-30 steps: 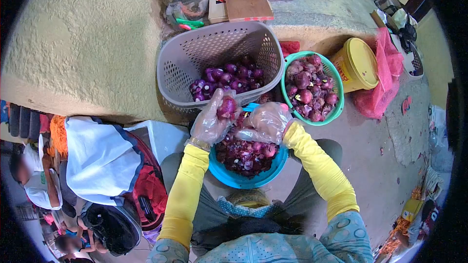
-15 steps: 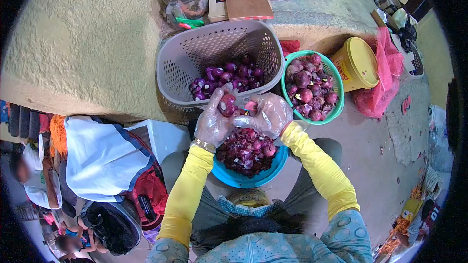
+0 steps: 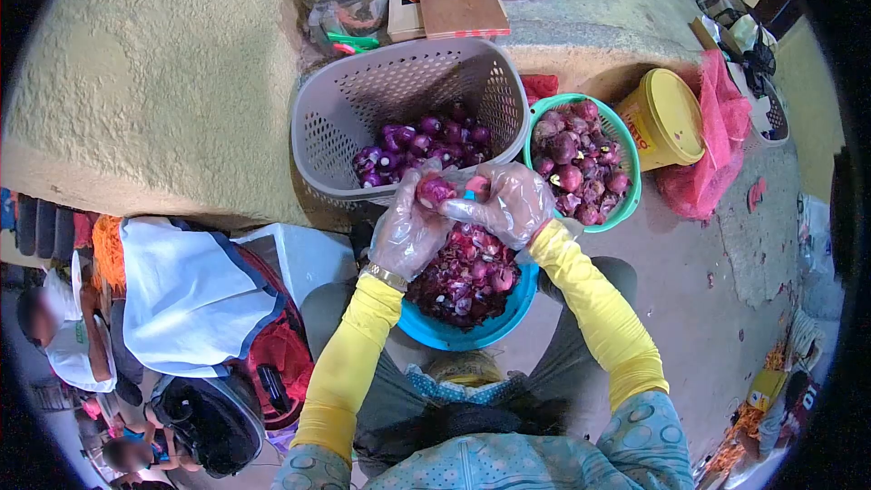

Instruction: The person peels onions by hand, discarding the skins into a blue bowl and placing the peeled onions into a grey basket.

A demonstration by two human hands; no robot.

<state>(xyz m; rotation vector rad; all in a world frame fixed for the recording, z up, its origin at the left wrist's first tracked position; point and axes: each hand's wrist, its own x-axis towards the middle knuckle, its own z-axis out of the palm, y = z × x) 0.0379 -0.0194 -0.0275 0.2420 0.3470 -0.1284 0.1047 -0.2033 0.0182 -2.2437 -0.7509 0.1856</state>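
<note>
A red onion (image 3: 435, 191) sits in my left hand (image 3: 406, 234), whose gloved fingers are wrapped around it. Against its right side, my right hand (image 3: 513, 207) grips a small tool with a pink-and-blue handle (image 3: 475, 187); its blade, if any, is hidden. Both hands wear clear plastic gloves. Below them, a blue basin (image 3: 472, 338) between my knees holds a heap of dark onion skins (image 3: 463, 286). Just beyond my hands, peeled purple onions (image 3: 431, 138) lie in a grey perforated basket (image 3: 363, 82). Unpeeled onions (image 3: 570, 177) fill a green basket (image 3: 632, 150) at the right.
A yellow lidded bucket (image 3: 667, 118) and a pink mesh sack (image 3: 712, 154) stand beyond the green basket. Flat boards (image 3: 461, 2) and a clear plastic container (image 3: 354, 0) rest on the ledge behind. White cloth (image 3: 190, 295) covers things at left, where other people sit.
The onion has turned in my left hand and moved slightly up and right. My right hand has shifted a little, showing more of the tool's blue part.
</note>
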